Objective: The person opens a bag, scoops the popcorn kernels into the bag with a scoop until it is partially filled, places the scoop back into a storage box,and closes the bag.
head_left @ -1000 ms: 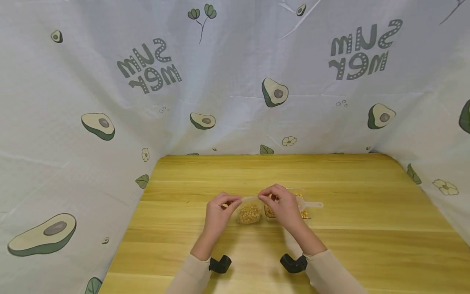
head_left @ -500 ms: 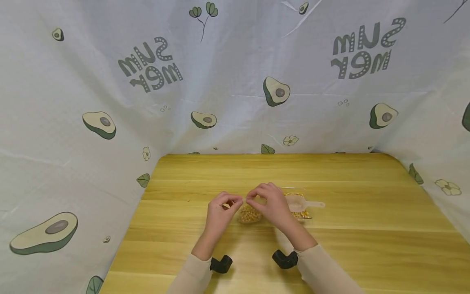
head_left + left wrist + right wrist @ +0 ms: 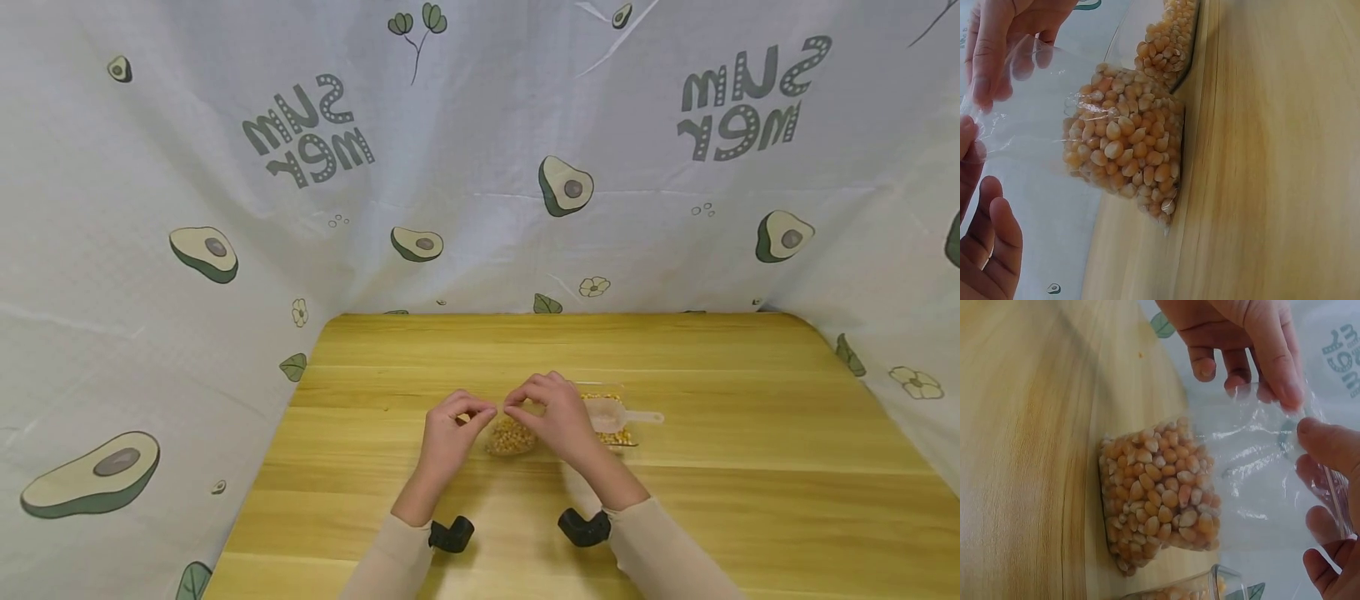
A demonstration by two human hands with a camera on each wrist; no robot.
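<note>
A clear zip bag (image 3: 512, 437) stands on the table, its lower part filled with corn kernels (image 3: 1125, 134). My left hand (image 3: 447, 429) pinches the bag's top edge at its left side. Close beside it, my right hand (image 3: 553, 417) pinches the same edge, fingertips almost meeting the left ones. In the right wrist view, the left hand (image 3: 1247, 337) comes from above and the right hand (image 3: 1335, 487) from the lower right. The clear upper film (image 3: 1254, 469) rises slack above the kernels, with a seal strip near the right fingers.
Just right of the bag, a clear rectangular container (image 3: 626, 443) holds more corn kernels, partly hidden by the right hand. A translucent white scoop (image 3: 606, 414) lies on them, its handle sticking out rightward. Wooden table (image 3: 735, 500) surrounds them; a patterned cloth (image 3: 480, 150) hangs behind.
My right hand has moved left along the bag's top edge, up close to the left hand, uncovering more of the scoop and container. Over the last half second the hands hardly move.
</note>
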